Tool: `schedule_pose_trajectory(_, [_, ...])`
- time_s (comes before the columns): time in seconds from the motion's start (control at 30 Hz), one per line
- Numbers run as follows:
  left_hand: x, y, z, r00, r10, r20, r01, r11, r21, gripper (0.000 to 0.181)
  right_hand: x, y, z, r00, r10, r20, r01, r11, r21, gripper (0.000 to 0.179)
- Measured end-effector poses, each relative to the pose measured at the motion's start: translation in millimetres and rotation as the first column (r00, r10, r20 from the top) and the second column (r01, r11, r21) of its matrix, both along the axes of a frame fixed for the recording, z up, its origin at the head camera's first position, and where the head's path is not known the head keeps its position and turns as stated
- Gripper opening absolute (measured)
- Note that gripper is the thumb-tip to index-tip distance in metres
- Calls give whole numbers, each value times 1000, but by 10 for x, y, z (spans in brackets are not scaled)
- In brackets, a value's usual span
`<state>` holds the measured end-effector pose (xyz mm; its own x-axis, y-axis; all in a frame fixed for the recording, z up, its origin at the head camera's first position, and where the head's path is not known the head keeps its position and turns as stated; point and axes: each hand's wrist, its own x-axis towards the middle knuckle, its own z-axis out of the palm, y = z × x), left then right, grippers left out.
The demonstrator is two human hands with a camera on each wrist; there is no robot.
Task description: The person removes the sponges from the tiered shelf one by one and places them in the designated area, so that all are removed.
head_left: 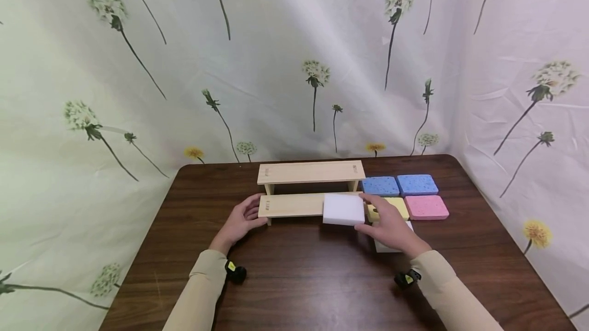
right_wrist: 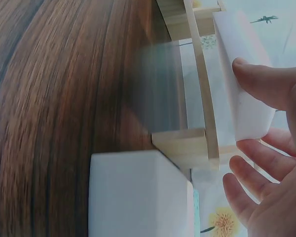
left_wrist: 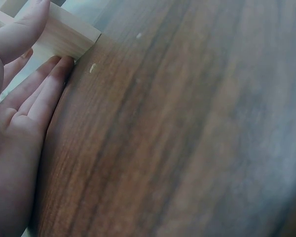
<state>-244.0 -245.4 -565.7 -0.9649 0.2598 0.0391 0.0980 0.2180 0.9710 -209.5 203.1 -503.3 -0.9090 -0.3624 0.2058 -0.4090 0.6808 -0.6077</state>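
My right hand pinches a white sponge block between thumb and fingers. It is over the right end of the front wooden stand; in the right wrist view a gap shows between the block and the board. At the stand's left end my left hand holds it, thumb at the front corner and fingers around the side. In the left wrist view, fingertips of the left hand touch the stand's leg.
A second wooden stand is behind the first. To the right lie two blue sponges, a yellow sponge, a pink sponge and another white block, partly under my right hand. Flower-printed cloth hangs behind the brown table.
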Motion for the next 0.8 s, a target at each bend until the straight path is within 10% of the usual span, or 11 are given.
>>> schedule_pose_trajectory(0.8, [24,33,40,1000,-3,-7,3,1000,10,79,62,391,-56,996,-61,67,58,998,33,83])
